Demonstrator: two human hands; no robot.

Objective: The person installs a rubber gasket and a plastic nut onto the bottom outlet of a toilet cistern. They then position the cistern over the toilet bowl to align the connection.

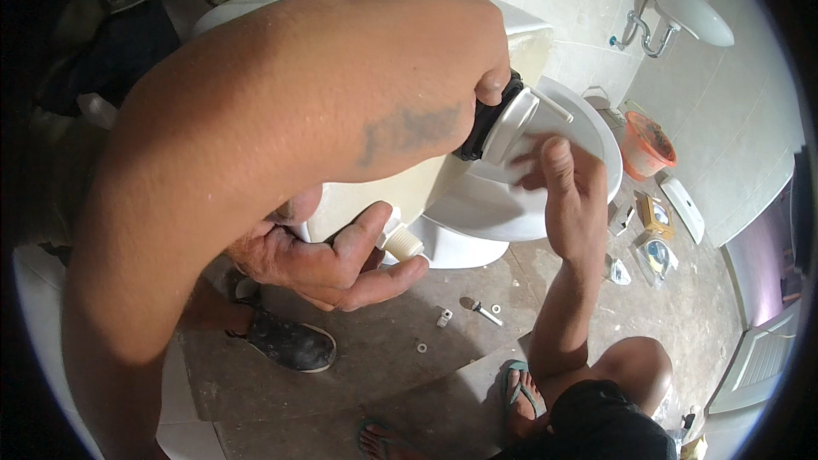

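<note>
Curled the left hand (475, 43) down at a black ring (484, 129), one digit bent against its dark, matt edge; could not see the other fingertips, nor tell how firm a grip. Found the ring just below that hand, next to a smooth white plastic collar (511, 126), round and thick-rimmed, with a slim, straight lug (556, 106) jutting off to the right. Held the right hand (575, 192) open with nothing in its grasp, just right of the collar, thumb raised, fingers loosely bent and blurred; could not tell whether touching.

Had a cream, flat-sided tank (366, 200) below the left hand, and farther down a pale, cylindrical, coarsely threaded stub (404, 245) beside the half-curled fingers of another person's hand (328, 268). Saw a glossy, oval white toilet bowl (511, 217) left of the right hand. Noticed a slender bolt (488, 314) and a flat white washer (496, 309) below the right hand on the rough, stained floor (298, 396). Glimpsed a smeared orange bucket (646, 146), tapered, right of the right hand.
</note>
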